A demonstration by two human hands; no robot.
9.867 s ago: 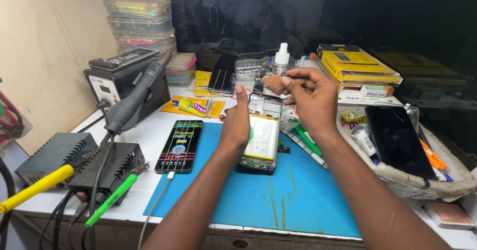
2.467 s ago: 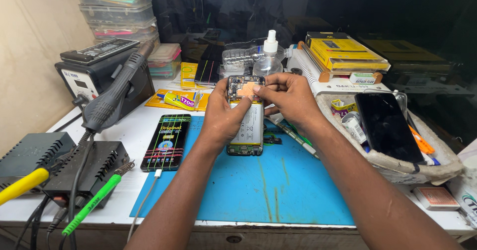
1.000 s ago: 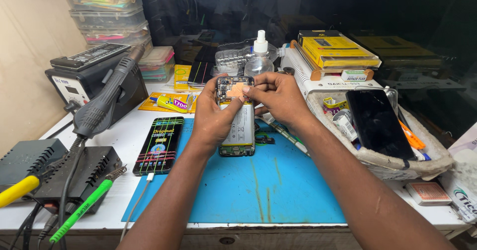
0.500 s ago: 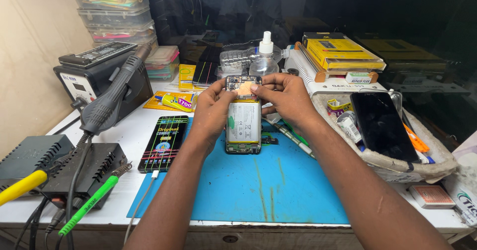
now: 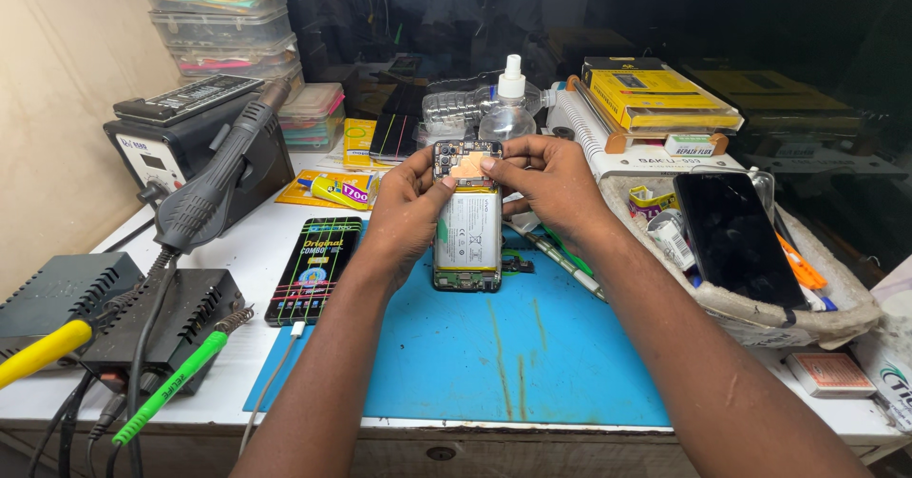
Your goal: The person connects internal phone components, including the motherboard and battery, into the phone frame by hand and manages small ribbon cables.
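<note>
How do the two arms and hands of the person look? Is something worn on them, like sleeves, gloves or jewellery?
Both forearms enter from the bottom edge and are bare as far as the picture shows: no sleeves, no gloves. The left hand and the right hand show no ring, and neither wrist carries a watch or a band. The fingernails are short and without polish. No tape, marking or bandage can be seen.

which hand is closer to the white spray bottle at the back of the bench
Right. The right hand grips the top of the opened phone just below and right of the spray bottle; the left hand holds the phone's left edge, lower and further left.
</note>
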